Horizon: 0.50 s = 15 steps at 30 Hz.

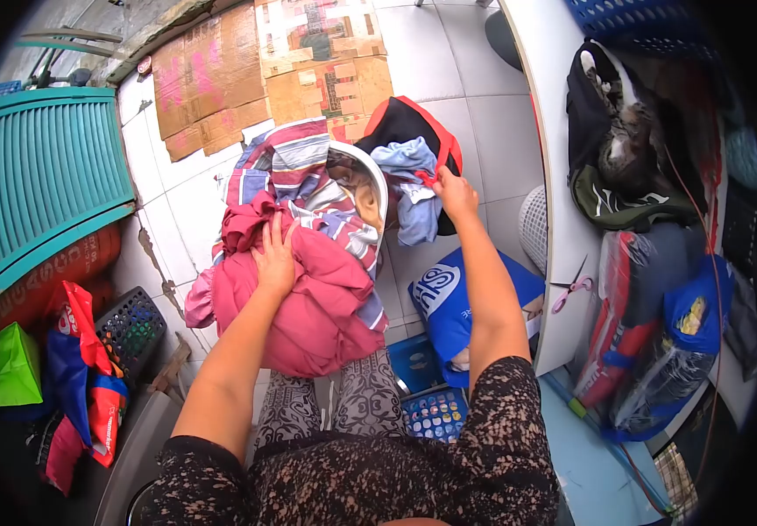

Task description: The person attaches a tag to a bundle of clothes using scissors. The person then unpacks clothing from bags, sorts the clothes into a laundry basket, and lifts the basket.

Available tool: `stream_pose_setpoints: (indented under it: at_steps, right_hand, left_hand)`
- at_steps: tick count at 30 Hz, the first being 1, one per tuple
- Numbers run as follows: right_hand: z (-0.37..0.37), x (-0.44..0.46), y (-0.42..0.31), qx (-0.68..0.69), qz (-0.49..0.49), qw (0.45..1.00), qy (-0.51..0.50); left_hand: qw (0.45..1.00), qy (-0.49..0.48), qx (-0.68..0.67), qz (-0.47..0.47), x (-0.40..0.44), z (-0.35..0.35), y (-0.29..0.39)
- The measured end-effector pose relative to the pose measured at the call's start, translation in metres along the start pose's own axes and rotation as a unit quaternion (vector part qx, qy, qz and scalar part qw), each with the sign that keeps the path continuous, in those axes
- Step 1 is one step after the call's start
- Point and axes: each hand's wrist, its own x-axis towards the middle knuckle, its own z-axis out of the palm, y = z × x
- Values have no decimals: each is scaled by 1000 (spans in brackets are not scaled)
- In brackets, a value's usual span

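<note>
My left hand [275,256] lies with spread fingers on a large dark-pink cloth [317,302], heaped over my lap and a round tub. Striped fabric [295,162] in red, blue and white shows above it, beside a tan cloth [367,200] inside the tub's white rim [380,175]. My right hand [457,197] is closed on a red edge of a black-and-red fabric item [418,127]; whether this is a bag or a garment I cannot tell. Light-blue cloth [409,162] lies against that item, just left of my right fingers.
Flattened cardboard [212,79] covers tiles ahead. A teal louvred door [45,175] and a dark crate [133,329] stand left. On the right are a blue bag [453,289], scissors [571,289] on a white surface, and a cat [624,140] lying on a dark bag.
</note>
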Motion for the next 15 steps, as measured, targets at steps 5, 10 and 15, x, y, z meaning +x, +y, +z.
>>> stream_pose_setpoints:
  at_steps: [5,10,15]
  right_hand:
    - [-30,-46,9,201,46,979,7]
    - [-78,-114,-18,266,67,960,57]
    - [-126,-223,-41,297,107,942,117]
  left_hand:
    - [1000,11,12,3,0,5,-2]
    - [1000,8,3,1,3,3,0]
    - [1000,-5,-15,16,5,6,-6]
